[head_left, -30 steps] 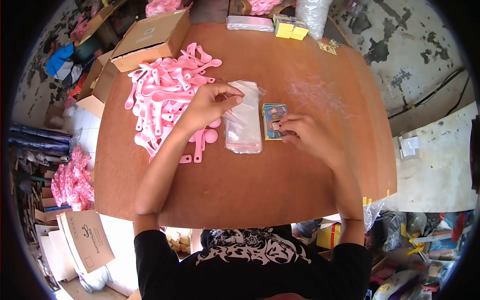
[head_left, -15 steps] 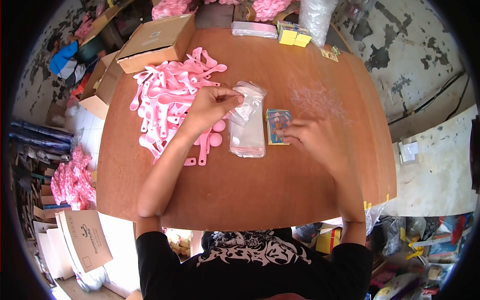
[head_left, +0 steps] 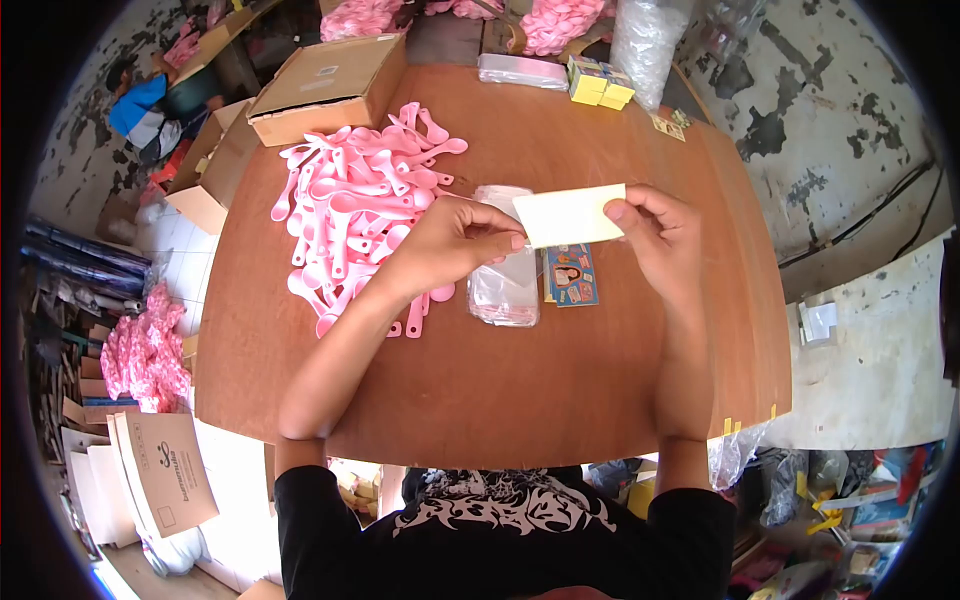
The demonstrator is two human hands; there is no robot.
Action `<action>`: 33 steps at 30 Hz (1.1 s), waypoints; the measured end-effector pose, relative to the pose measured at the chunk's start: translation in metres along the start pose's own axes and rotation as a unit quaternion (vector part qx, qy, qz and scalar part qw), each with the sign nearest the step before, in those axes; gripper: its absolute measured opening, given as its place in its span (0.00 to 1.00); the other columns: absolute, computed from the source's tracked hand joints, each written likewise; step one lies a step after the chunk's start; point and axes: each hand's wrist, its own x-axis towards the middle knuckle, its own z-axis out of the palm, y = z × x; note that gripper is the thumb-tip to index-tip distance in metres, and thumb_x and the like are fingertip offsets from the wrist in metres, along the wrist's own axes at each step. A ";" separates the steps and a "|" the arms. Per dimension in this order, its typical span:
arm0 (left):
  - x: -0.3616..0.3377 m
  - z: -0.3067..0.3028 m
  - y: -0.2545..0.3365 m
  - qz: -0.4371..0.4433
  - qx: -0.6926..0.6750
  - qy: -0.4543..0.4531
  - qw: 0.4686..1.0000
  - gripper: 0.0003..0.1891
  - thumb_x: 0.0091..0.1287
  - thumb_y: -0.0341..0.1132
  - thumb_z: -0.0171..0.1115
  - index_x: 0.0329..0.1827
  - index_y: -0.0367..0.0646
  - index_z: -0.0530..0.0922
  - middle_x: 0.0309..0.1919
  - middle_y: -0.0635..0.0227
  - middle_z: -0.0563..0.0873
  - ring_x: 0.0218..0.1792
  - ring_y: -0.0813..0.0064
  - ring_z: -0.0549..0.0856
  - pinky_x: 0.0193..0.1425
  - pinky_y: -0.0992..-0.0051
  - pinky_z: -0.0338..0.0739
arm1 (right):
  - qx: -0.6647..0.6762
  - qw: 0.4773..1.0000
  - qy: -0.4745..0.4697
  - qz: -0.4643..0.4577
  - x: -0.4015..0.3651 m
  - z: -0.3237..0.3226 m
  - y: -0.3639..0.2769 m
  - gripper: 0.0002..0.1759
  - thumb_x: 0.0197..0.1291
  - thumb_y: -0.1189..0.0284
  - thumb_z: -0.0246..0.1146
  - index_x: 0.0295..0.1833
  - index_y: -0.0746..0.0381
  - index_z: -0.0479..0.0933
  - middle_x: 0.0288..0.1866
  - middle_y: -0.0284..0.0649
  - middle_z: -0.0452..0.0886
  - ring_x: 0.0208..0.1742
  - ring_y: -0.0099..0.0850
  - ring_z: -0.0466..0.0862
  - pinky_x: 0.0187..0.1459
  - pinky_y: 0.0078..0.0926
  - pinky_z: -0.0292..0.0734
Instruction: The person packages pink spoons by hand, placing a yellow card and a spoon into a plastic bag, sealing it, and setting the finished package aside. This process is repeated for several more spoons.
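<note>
My right hand (head_left: 660, 235) pinches the right end of a pale yellow card (head_left: 575, 215), held up above the table. My left hand (head_left: 450, 240) is closed at the card's lower left corner, with thumb and forefinger together; what it grips is too small to make out. Below the hands lies a stack of clear plastic bags (head_left: 503, 290). Right of the bags is a small stack of printed blue cards (head_left: 573, 278), partly under the held card. A heap of pink spoons (head_left: 350, 200) spreads left of my left hand.
A closed cardboard box (head_left: 325, 85) stands at the table's back left. Along the back are more clear bags (head_left: 522, 71), yellow-edged card stacks (head_left: 600, 85) and a plastic roll (head_left: 648, 50). At the far left is another person (head_left: 145, 115).
My right hand has lifted from the card stack with a card and moved up beside my left hand. The plastic that was raised at my left fingers no longer shows there.
</note>
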 end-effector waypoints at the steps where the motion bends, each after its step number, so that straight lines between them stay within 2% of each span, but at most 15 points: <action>1: -0.001 0.000 0.001 0.008 0.002 0.006 1.000 0.10 0.65 0.31 0.69 0.44 0.33 0.86 0.33 0.71 0.87 0.34 0.85 0.82 0.40 0.81 0.78 | -0.006 0.999 -0.033 0.021 0.000 -0.001 0.000 0.09 0.64 0.75 0.68 0.42 0.72 0.82 0.34 0.36 0.84 0.32 0.16 0.78 0.32 0.16 0.72; 5: -0.002 0.002 -0.003 -0.003 0.054 -0.018 0.998 0.12 0.67 0.33 0.68 0.44 0.30 0.86 0.30 0.71 0.87 0.31 0.87 0.79 0.34 0.80 0.74 | -0.055 0.990 -0.113 0.064 -0.003 -0.002 0.006 0.08 0.63 0.74 0.68 0.43 0.69 0.84 0.30 0.34 0.84 0.32 0.15 0.78 0.31 0.17 0.73; 7: -0.005 0.007 -0.002 -0.003 0.049 -0.053 0.997 0.13 0.67 0.34 0.68 0.44 0.30 0.85 0.28 0.72 0.86 0.29 0.88 0.76 0.32 0.80 0.72 | -0.058 0.990 -0.117 0.057 -0.007 0.006 0.006 0.08 0.63 0.74 0.68 0.44 0.68 0.84 0.30 0.32 0.84 0.31 0.15 0.79 0.31 0.17 0.73; 9: -0.004 0.010 -0.003 -0.006 0.056 -0.057 0.997 0.12 0.67 0.34 0.68 0.44 0.30 0.85 0.30 0.70 0.87 0.31 0.87 0.79 0.34 0.80 0.74 | -0.052 0.987 -0.132 0.076 -0.008 0.014 0.003 0.07 0.62 0.74 0.69 0.43 0.67 0.84 0.31 0.33 0.85 0.29 0.15 0.79 0.31 0.17 0.73; 10: -0.004 0.012 -0.005 0.004 0.033 -0.046 0.998 0.13 0.67 0.34 0.68 0.45 0.30 0.85 0.32 0.69 0.88 0.32 0.87 0.80 0.36 0.80 0.75 | -0.042 0.992 -0.088 0.076 -0.008 0.017 -0.004 0.06 0.62 0.75 0.69 0.42 0.66 0.84 0.31 0.33 0.86 0.28 0.14 0.79 0.30 0.16 0.73; 11: -0.004 0.013 -0.005 0.014 0.009 -0.034 0.999 0.13 0.67 0.34 0.68 0.46 0.31 0.85 0.33 0.68 0.88 0.34 0.86 0.81 0.38 0.79 0.77 | -0.042 0.992 -0.087 0.076 -0.009 0.017 -0.002 0.06 0.62 0.75 0.69 0.42 0.66 0.84 0.31 0.33 0.86 0.28 0.14 0.79 0.30 0.16 0.73; 13: -0.006 0.015 -0.001 0.019 0.012 -0.025 0.999 0.13 0.67 0.34 0.69 0.46 0.31 0.85 0.35 0.67 0.89 0.35 0.85 0.83 0.40 0.79 0.78 | 0.001 0.999 0.000 0.036 -0.009 0.018 0.003 0.04 0.62 0.77 0.69 0.40 0.66 0.84 0.32 0.34 0.87 0.29 0.13 0.79 0.30 0.16 0.74; 17: -0.009 0.019 0.004 0.008 0.006 -0.025 1.000 0.14 0.67 0.33 0.69 0.49 0.31 0.84 0.38 0.67 0.89 0.39 0.83 0.85 0.44 0.78 0.80 | -0.020 0.997 -0.057 0.040 -0.014 0.020 0.001 0.05 0.61 0.77 0.69 0.42 0.65 0.84 0.33 0.35 0.87 0.28 0.15 0.79 0.30 0.17 0.74; 19: -0.009 0.021 -0.001 0.013 0.009 -0.016 1.000 0.14 0.67 0.33 0.69 0.49 0.31 0.84 0.38 0.66 0.89 0.38 0.83 0.85 0.43 0.79 0.80 | -0.083 0.993 -0.087 -0.002 -0.014 0.024 -0.003 0.06 0.61 0.76 0.69 0.43 0.64 0.85 0.33 0.35 0.87 0.27 0.16 0.78 0.30 0.18 0.73; 21: -0.009 0.022 -0.002 0.017 0.013 -0.006 1.000 0.14 0.67 0.33 0.69 0.50 0.31 0.84 0.38 0.66 0.89 0.38 0.83 0.85 0.42 0.79 0.80 | -0.072 0.993 -0.089 -0.005 -0.014 0.023 -0.005 0.07 0.61 0.75 0.69 0.44 0.64 0.85 0.32 0.36 0.87 0.26 0.18 0.78 0.29 0.19 0.73; 24: -0.009 0.021 0.002 0.021 0.006 0.015 1.000 0.13 0.68 0.32 0.68 0.50 0.31 0.84 0.37 0.66 0.89 0.37 0.84 0.85 0.41 0.80 0.80 | -0.119 0.984 -0.125 -0.039 -0.014 0.021 -0.007 0.07 0.61 0.75 0.69 0.43 0.64 0.85 0.32 0.36 0.86 0.27 0.18 0.78 0.30 0.19 0.73; 26: -0.009 0.020 0.004 0.027 -0.020 0.027 0.999 0.13 0.69 0.32 0.67 0.50 0.32 0.84 0.37 0.66 0.89 0.37 0.85 0.85 0.40 0.81 0.80 | -0.048 0.992 -0.100 0.056 -0.019 0.027 -0.008 0.06 0.61 0.76 0.68 0.43 0.64 0.85 0.31 0.35 0.85 0.28 0.18 0.79 0.32 0.19 0.74; 27: -0.008 0.020 0.004 0.027 -0.020 0.026 0.999 0.13 0.69 0.32 0.67 0.50 0.32 0.84 0.37 0.66 0.89 0.37 0.85 0.85 0.40 0.81 0.80 | -0.048 0.992 -0.098 0.056 -0.019 0.027 -0.008 0.06 0.61 0.76 0.68 0.43 0.64 0.85 0.31 0.35 0.85 0.28 0.18 0.79 0.32 0.19 0.74; 29: -0.009 0.020 0.004 0.044 -0.019 0.029 0.998 0.12 0.70 0.32 0.65 0.50 0.31 0.84 0.38 0.65 0.89 0.38 0.84 0.85 0.41 0.81 0.81 | -0.049 0.989 -0.118 0.078 -0.019 0.027 -0.008 0.06 0.60 0.79 0.68 0.43 0.67 0.84 0.38 0.37 0.86 0.36 0.20 0.83 0.34 0.19 0.76; 33: -0.008 0.026 0.002 0.086 -0.017 0.057 0.994 0.13 0.71 0.32 0.63 0.51 0.31 0.84 0.39 0.63 0.89 0.38 0.83 0.85 0.41 0.81 0.81 | -0.081 0.984 -0.157 -0.002 -0.015 0.027 -0.005 0.07 0.63 0.76 0.67 0.45 0.66 0.84 0.39 0.37 0.85 0.37 0.20 0.82 0.37 0.22 0.78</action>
